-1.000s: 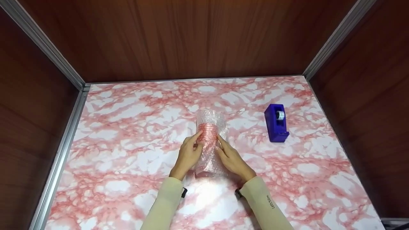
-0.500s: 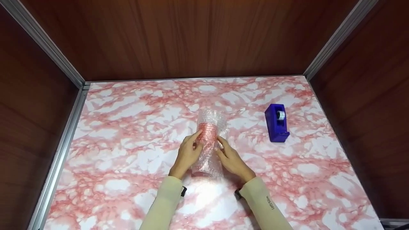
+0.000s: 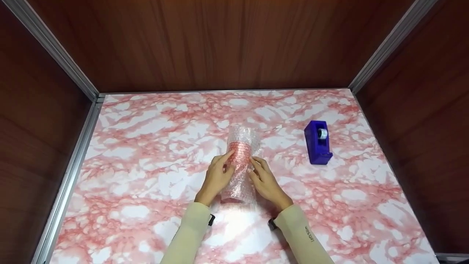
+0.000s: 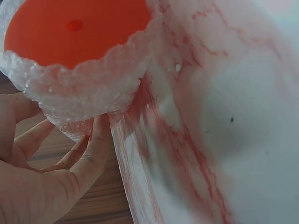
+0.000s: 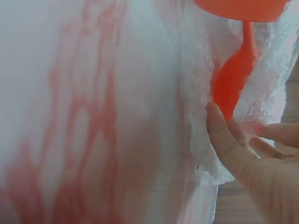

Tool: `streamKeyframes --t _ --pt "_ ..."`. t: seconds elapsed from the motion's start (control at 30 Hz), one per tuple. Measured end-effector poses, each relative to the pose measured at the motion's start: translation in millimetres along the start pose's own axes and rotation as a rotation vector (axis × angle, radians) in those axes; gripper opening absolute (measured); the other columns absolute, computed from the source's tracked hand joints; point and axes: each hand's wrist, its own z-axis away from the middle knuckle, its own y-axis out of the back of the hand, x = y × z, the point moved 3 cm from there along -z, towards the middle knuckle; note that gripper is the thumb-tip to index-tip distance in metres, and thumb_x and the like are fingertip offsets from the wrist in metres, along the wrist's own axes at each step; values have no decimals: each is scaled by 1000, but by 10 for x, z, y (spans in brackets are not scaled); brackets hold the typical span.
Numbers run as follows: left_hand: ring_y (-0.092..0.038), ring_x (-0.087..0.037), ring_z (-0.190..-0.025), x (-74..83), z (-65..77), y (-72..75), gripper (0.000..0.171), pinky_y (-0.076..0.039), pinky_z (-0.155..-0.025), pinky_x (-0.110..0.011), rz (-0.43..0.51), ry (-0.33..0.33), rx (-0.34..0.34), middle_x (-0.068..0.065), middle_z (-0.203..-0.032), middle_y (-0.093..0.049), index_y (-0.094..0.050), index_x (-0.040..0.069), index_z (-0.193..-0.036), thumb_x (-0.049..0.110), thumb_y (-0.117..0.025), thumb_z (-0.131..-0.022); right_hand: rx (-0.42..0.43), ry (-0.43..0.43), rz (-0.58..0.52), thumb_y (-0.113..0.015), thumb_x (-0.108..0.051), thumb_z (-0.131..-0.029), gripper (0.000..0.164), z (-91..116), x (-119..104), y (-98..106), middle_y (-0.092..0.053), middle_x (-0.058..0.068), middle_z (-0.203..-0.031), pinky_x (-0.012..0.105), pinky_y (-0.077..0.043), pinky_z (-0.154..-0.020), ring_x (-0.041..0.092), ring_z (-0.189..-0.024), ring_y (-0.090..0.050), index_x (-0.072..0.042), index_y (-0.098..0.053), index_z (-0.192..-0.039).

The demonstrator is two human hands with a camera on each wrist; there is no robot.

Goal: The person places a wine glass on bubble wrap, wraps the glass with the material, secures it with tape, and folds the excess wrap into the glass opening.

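A roll of clear bubble wrap (image 3: 242, 134) lies at the middle of the table, lengthwise away from me. Inside it is an orange stemmed goblet (image 5: 232, 79), its bowl, thin stem and round foot showing through the open end in the right wrist view. The left wrist view shows the flat foot (image 4: 70, 32) ringed by wrap. My left hand (image 3: 215, 179) holds the left side of the roll with thumb and fingers bent against it. On the opposite side my right hand (image 3: 268, 182) grips the wrap between thumb and fingers.
A blue tape dispenser (image 3: 318, 145) with a roll of tape stands to the right on the pink-and-white marbled table (image 3: 146, 157). Dark wooden panels (image 3: 227, 47) with metal corner rails enclose the back and both sides.
The loose lower edge of the bubble wrap has shifted slightly left beneath the roll. Both hands stay on its sides, the right fingers bent a little more. The dispenser stays in place.
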Motion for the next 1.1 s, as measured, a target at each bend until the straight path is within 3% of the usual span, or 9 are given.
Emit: streamKeyframes --t 0.13,0.4,0.57,0.67,0.8,1.1 --pt "-61 -24 -91 -12 -7 -4 50 -53 -79 -39 -10 -11 3 -17 -119 -58 -57 12 -142 11 -65 -93 -14 -38 -20 -50 -28 -107 55 10 5 -1 -40 11 -151 34 -52 -83 13 -91 -60 -1 -37 -153" --pt "-60 -23 -91 -14 0 -8 50 -52 -81 -39 -11 2 0 -17 -119 -58 -57 12 -143 11 -66 -94 -37 -51 -66 -49 -30 -107 58 44 5 16 -46 12 -148 38 -53 -77 21 -88 -64 -11 -30 -158" --pt "-61 -23 -95 4 7 -9 50 -53 -82 -38 -5 14 -11 -17 -122 -56 -56 13 -144 13 -65 -95 -59 -69 -38 -47 -35 -107 59 42 26 20 -40 14 -153 49 -45 -100 32 -121 -56 -13 -29 -159" --pt "-61 -22 -96 14 14 -7 48 -53 -83 -37 3 23 -22 -17 -124 -55 -56 13 -144 13 -63 -96 -79 -95 -21 -45 -37 -107 61 47 44 11 -31 12 -159 52 -33 -110 35 -138 -40 -17 -25 -160" --pt "-59 -19 -94 15 19 -11 48 -52 -82 -36 0 45 -31 -14 -123 -54 -56 15 -145 14 -62 -97 -81 -111 -12 -45 -38 -107 61 52 54 -1 -31 12 -159 51 -28 -113 34 -143 -32 -19 -24 -161" --pt "-56 -16 -87 36 30 -19 47 -51 -76 -36 -22 1 -16 -14 -121 -53 -57 15 -144 13 -62 -97 -82 -135 -24 -45 -40 -107 64 43 38 -9 -31 14 -159 51 -33 -111 39 -137 -40 -13 -23 -160"
